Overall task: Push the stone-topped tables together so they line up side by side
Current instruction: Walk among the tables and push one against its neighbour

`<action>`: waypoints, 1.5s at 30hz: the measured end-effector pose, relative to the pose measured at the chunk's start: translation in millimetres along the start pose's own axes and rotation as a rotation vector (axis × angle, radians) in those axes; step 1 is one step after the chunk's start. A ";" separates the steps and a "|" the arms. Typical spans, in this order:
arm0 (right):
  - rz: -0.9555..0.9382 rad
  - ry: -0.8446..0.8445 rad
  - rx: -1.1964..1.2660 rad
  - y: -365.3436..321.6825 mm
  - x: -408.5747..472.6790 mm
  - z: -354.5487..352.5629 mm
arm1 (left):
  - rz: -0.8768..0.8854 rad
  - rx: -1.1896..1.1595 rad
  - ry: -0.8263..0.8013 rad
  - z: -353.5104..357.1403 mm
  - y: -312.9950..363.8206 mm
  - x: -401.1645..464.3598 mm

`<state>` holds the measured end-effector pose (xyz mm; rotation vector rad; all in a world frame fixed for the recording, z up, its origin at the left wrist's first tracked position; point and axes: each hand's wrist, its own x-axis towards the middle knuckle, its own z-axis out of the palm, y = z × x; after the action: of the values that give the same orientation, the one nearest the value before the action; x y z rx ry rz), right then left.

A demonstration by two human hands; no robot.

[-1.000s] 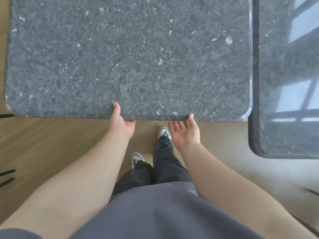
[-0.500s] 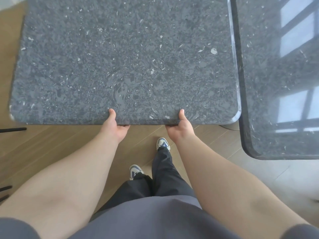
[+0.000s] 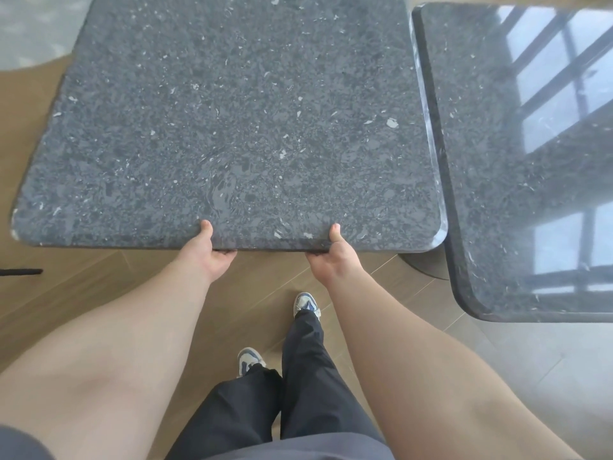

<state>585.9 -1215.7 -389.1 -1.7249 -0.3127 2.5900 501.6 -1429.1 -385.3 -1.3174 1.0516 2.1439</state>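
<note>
1. The left table, a dark speckled stone top with rounded corners, is seen filling the upper middle of the view over a wooden floor.
2. The right table, of the same stone, is set just beside it; their long edges run close together, and whether they touch cannot be told. Its near edge is placed nearer to the person than that of the left table, so the two are not lined up. A window's reflection is carried on its top.
3. The near edge of the left table is gripped by the left hand: the thumb is laid flat on top and the fingers are curled under the slab, mostly hidden.
4. The same edge, further right, is gripped by the right hand in like manner, thumb on top and fingers tucked beneath.
5. Two shoes are seen on the floor below the hands.
</note>
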 end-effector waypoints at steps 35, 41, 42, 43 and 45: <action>0.069 -0.053 0.000 19.6 -34.2 -62.8 | 0.022 -0.011 0.063 -56.9 -36.3 -27.6; 0.061 -0.055 -0.011 25.8 -41.5 -75.6 | 0.019 -0.021 0.054 -69.1 -42.6 -34.0; 0.061 -0.054 -0.019 26.9 -41.9 -77.9 | 0.019 -0.020 0.056 -71.7 -43.7 -34.7; 0.060 -0.051 -0.028 28.1 -42.3 -80.0 | 0.016 -0.016 0.055 -74.2 -44.3 -35.3; 0.056 -0.047 -0.035 29.6 -43.8 -83.7 | 0.007 -0.010 0.046 -77.2 -45.6 -37.9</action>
<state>682.5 -1236.9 -385.4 -1.7099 -0.3175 2.6835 594.3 -1458.7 -390.2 -1.3754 1.0665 2.1359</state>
